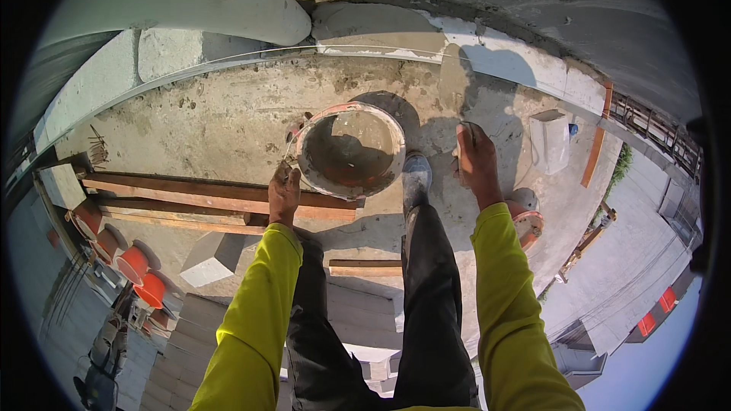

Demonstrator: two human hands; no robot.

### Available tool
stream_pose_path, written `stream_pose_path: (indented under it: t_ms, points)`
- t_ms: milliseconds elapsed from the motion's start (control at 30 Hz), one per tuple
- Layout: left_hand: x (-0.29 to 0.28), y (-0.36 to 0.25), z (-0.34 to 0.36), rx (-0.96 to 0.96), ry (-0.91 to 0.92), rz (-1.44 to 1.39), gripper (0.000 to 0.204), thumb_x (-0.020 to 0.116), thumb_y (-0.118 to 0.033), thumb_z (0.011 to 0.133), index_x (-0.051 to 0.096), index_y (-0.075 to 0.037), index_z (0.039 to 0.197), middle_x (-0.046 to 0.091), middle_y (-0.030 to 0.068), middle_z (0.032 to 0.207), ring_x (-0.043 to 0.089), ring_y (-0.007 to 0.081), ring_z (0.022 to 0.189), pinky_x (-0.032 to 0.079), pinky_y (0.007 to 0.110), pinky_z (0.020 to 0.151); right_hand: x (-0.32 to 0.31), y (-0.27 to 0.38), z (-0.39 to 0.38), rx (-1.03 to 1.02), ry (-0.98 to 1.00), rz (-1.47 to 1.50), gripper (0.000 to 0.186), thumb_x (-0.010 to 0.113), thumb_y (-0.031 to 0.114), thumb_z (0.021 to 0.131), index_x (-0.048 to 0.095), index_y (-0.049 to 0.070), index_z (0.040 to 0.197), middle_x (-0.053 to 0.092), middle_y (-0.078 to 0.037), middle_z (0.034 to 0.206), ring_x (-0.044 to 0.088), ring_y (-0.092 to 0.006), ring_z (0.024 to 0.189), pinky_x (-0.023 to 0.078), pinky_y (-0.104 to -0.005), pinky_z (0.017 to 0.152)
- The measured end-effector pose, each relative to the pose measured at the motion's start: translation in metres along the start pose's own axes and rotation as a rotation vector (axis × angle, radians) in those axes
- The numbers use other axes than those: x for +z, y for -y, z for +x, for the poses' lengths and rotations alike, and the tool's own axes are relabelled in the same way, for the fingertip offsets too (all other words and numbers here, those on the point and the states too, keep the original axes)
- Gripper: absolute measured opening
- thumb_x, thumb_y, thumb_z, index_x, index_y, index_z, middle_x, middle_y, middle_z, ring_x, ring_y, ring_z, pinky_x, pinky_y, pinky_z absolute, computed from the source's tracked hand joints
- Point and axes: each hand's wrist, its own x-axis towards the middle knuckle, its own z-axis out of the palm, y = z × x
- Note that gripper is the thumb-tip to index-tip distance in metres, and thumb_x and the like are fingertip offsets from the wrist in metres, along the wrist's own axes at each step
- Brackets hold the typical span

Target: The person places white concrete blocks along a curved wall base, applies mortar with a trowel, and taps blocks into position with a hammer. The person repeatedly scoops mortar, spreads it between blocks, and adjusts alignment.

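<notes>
A round bucket with grey wet mortar inside sits on the concrete floor in front of me. My left hand is closed at its left side, fingers pinched on what looks like the bucket's thin handle. To the right of the bucket, my right hand is closed around the handle of a trowel. The trowel's mortar-coloured blade points away from me, toward the row of pale blocks. Most of the trowel's handle is hidden in my fist.
Wooden beams lie at the left, beside a pale block. Several orange buckets stand lower left. Another bucket is by my right forearm. A white block stands at the right. A string runs along the block row.
</notes>
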Motion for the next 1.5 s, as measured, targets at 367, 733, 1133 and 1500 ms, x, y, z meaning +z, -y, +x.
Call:
stream_pose_path:
  t_ms: [367, 733, 1133, 1500]
  points:
    - [0.043, -0.046, -0.008, 0.199, 0.092, -0.249, 0.007, 0.059, -0.009, 0.088, 0.061, -0.003, 0.090, 0.056, -0.0029, 0.077, 0.049, 0.0075, 0.069, 0.042, 0.027, 0.061, 0.082, -0.067, 0.005, -0.678, 0.396, -1.050, 0.018, 0.066, 0.014, 0.086, 0.062, 0.000, 0.095, 0.066, -0.019, 0.087, 0.069, -0.0411, 0.081, 0.057, -0.0489, 0.073]
    - [0.070, -0.081, -0.028, 0.242, -0.019, -0.032, 0.014, 0.062, -0.007, 0.090, 0.066, 0.000, 0.102, 0.061, 0.0007, 0.083, 0.053, 0.0067, 0.074, 0.045, 0.024, 0.066, 0.053, -0.090, -0.012, -0.272, 0.811, -0.423, 0.038, 0.068, 0.017, 0.085, 0.065, -0.004, 0.117, 0.071, -0.018, 0.087, 0.069, -0.0286, 0.070, 0.057, -0.0394, 0.067]
    - [0.001, -0.016, -0.006, -0.012, -0.165, 0.093, 0.049, 0.065, -0.019, 0.087, 0.057, 0.009, 0.127, 0.069, 0.0217, 0.107, 0.069, 0.0298, 0.098, 0.054, 0.035, 0.086, -0.092, -0.017, -0.003, -0.510, 0.172, -0.286, 0.041, 0.075, 0.011, 0.083, 0.065, -0.002, 0.121, 0.068, -0.017, 0.090, 0.069, -0.0266, 0.077, 0.055, -0.0351, 0.071]
    - [-0.015, -0.012, -0.164, -0.202, -0.010, 0.264, 0.060, 0.059, -0.016, 0.086, 0.050, 0.007, 0.141, 0.059, 0.0314, 0.131, 0.063, 0.0386, 0.120, 0.051, 0.041, 0.100, -0.079, 0.000, 0.039, -0.253, -0.156, 0.032, 0.036, 0.067, 0.031, 0.095, 0.065, 0.002, 0.117, 0.065, -0.015, 0.082, 0.067, -0.0277, 0.067, 0.057, -0.0394, 0.061]
